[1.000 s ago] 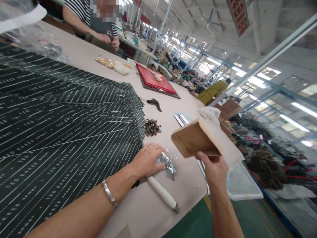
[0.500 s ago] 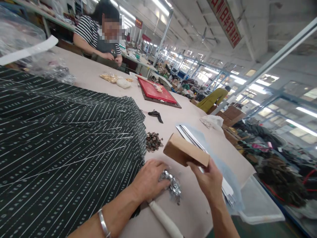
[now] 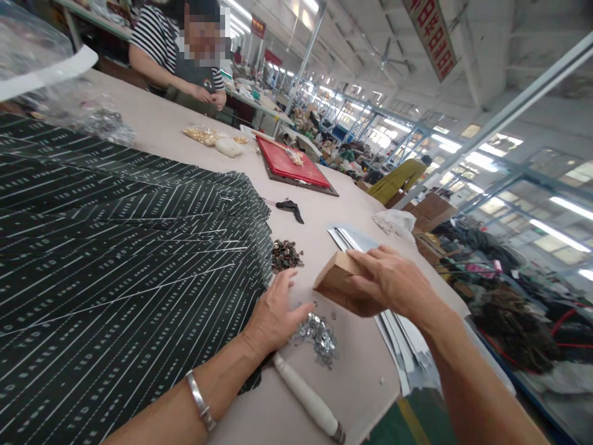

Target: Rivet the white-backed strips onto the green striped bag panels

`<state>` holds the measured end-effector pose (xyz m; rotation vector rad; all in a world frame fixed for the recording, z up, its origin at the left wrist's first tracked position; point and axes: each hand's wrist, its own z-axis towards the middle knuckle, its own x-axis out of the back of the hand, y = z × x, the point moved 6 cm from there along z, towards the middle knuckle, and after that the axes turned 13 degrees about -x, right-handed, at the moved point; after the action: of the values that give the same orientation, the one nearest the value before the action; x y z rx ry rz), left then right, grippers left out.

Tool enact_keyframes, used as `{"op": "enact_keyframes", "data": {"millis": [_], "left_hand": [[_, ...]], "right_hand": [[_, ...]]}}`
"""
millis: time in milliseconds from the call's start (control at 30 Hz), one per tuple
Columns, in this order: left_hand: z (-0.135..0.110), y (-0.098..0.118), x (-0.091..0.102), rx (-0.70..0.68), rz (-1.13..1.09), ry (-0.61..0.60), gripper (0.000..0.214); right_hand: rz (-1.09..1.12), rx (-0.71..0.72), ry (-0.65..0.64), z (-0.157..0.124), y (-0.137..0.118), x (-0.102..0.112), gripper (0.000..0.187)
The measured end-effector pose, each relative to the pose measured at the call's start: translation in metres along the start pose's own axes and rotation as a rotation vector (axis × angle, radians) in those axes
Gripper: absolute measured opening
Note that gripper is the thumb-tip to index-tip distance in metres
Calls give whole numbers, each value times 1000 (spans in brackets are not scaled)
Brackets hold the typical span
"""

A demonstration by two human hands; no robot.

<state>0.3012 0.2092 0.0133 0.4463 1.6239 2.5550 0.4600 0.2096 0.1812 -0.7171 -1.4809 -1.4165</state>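
My right hand (image 3: 389, 281) grips a brown cardboard box (image 3: 340, 281) from above, holding it tilted over the pale table (image 3: 370, 395). My left hand (image 3: 278, 312) is open, its thumb and fingers apart, beside a small heap of shiny silver metal pieces (image 3: 322, 340). Just beyond that hand lies a pile of dark, coppery metal pieces (image 3: 286, 255). Black fabric with white stripes and lettering (image 3: 139, 266) spreads under my left forearm. Nearer to me rests a tool with a pale wrapped handle (image 3: 308, 395); its far end is hidden.
A red board (image 3: 291, 164) lies farther back, near bags of gold pieces (image 3: 201, 136). Stacked white strips (image 3: 398, 346) are under my right hand. A small black object (image 3: 291, 210) sits mid-table. Across the table a person in a striped top (image 3: 185, 74) works with their hands.
My right hand has shifted from under the box's near end to a grip over its top. My left hand has lifted off the silver pieces, moved slightly away and opened.
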Motion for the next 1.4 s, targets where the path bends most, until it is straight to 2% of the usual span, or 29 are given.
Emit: {"op": "enact_keyframes", "data": {"millis": [67,133,233,300,333,400,467,500,533,600,633,700,767,833,900,967,1000,1133,1233,1400], "left_hand": [[1,3,2,3,-55,25,75],[1,7,1,8,-122,-1,78],[1,9,2,41,-191,-28,53],[2,7,5,67,-203,14,40],[3,4,8,80,-203,53,39],[5,-2,13,110,-210,127,40],[7,-8,16,137,-226,180,42],[8,-11,17,147,-235,198,42],[9,-13,17,153,-244,211,43],[9,-14,17,156,-264,220,46],[9,-13,16,154,-275,214,47],[9,-10,14,145,-309,178,50],[9,-6,11,134,-354,124,55],[8,-2,10,131,-394,88,61],[7,-1,11,143,-415,89,64],[7,-2,12,163,-420,106,65],[7,-3,13,173,-420,114,65],[7,-7,13,195,-420,114,67],[7,-9,12,193,-413,103,68],[7,-12,12,182,-406,101,65]], "right_hand": [[15,69,-49,8,-16,13,31],[41,154,-84,16,-37,25,26],[98,235,-117,25,-61,34,30],[214,251,-51,27,-67,41,38],[312,226,31,26,-64,46,44],[549,62,285,19,-44,56,49],[760,-197,481,6,-16,52,48],[838,-312,499,0,-6,43,50],[897,-394,452,-4,-1,31,56],[958,-460,224,-7,-2,4,70],[964,-462,104,-9,-6,-9,71],[942,-454,-58,-14,-12,-29,51],[885,-468,-77,-22,-11,-39,24],[800,-533,37,-35,-2,-39,22],[689,-613,229,-52,8,-32,22],[581,-624,374,-70,10,-24,21],[533,-593,406,-76,8,-23,20],[375,-441,391,-84,-3,-31,20],[309,-462,412,-82,0,-40,20],[298,-431,452,-80,-2,-37,20]]}}
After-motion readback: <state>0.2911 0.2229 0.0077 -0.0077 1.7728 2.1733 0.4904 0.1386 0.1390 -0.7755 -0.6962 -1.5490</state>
